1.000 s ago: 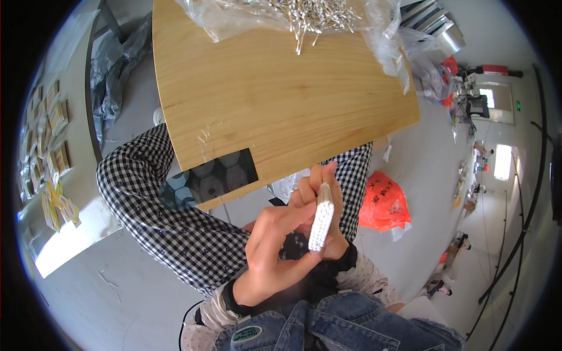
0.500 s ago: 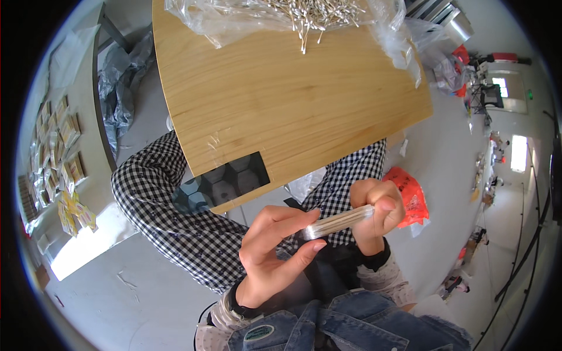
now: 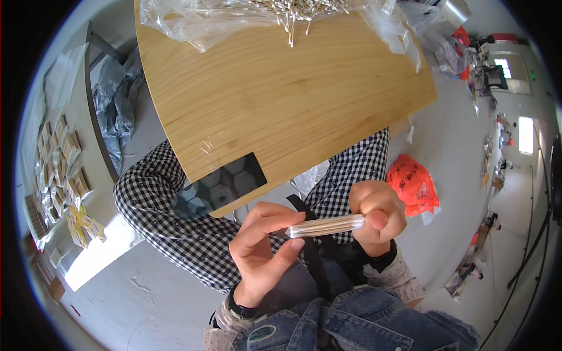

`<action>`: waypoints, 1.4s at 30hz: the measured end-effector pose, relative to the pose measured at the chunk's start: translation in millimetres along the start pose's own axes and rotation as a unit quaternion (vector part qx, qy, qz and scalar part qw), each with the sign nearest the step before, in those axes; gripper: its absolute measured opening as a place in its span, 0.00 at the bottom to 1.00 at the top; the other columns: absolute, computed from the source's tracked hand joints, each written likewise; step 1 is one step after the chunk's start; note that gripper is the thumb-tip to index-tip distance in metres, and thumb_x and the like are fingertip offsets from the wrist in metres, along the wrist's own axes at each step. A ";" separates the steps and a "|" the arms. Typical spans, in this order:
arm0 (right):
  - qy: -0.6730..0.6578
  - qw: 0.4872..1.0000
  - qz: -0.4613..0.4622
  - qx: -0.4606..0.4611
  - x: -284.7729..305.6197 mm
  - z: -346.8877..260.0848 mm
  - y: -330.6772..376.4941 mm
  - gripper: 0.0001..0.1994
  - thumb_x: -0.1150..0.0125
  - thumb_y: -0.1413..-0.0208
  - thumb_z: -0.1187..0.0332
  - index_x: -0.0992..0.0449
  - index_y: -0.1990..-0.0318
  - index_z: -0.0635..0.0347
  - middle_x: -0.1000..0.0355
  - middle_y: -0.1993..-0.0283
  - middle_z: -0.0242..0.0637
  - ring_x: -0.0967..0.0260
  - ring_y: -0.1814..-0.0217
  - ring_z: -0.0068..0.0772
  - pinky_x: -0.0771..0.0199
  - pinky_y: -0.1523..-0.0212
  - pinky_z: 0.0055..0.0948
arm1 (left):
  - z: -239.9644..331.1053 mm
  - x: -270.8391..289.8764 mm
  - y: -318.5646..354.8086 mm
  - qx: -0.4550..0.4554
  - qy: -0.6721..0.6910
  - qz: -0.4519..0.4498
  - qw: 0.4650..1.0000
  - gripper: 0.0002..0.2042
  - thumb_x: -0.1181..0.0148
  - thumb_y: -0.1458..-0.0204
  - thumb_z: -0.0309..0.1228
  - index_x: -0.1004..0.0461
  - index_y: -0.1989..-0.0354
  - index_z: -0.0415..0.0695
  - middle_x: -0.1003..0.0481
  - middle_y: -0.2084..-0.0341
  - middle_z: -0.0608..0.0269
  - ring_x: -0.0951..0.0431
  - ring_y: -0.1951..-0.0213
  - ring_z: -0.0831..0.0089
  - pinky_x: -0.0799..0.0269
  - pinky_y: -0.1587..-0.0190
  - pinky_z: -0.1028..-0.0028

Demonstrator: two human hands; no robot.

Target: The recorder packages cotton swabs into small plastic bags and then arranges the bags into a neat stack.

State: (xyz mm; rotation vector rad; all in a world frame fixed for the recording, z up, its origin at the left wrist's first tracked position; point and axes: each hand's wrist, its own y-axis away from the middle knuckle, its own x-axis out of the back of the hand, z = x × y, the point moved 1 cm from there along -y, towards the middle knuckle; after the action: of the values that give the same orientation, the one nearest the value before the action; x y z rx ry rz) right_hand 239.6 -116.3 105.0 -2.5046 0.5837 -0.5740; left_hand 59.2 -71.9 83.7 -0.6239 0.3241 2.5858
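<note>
since a moment ago the slim clear packet of swabs (image 3: 328,225) has swung from upright to level — held in front of the lap, below the table edge. right hand (image 3: 377,213) is fisted round one end, left hand (image 3: 263,245) pinches the other with thumb and fingertips. one glossy bundle looks filled; a loose heap of swabs (image 3: 293,9) waits on crinkled plastic on the smooth wooden table (image 3: 281,99).

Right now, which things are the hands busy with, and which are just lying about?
In use:
left hand
right hand
slim clear packet of white cotton swabs, held level between both hands

Lying about:
loose swab pile in clear plastic bag
round wooden tabletop
orange plastic bag
</note>
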 end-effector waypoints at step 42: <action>-0.291 0.845 0.048 -0.445 -15.2 53.6 8.1 0.06 0.42 0.44 0.81 0.26 0.58 0.70 0.26 0.48 0.47 0.24 0.52 0.31 0.21 0.53 0.25 | -38.6 -24.1 -71.2 0.091 -0.109 0.144 0.979 0.01 0.47 0.46 0.18 0.29 0.66 0.34 0.22 0.60 0.48 0.25 0.75 0.75 0.27 0.70 0.76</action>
State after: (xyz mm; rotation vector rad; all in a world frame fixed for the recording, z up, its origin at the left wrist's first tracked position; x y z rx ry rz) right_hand 251.3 -95.2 54.1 -3.2172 0.8413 0.6742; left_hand 127.0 -31.8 53.3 -0.2383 0.6087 2.8210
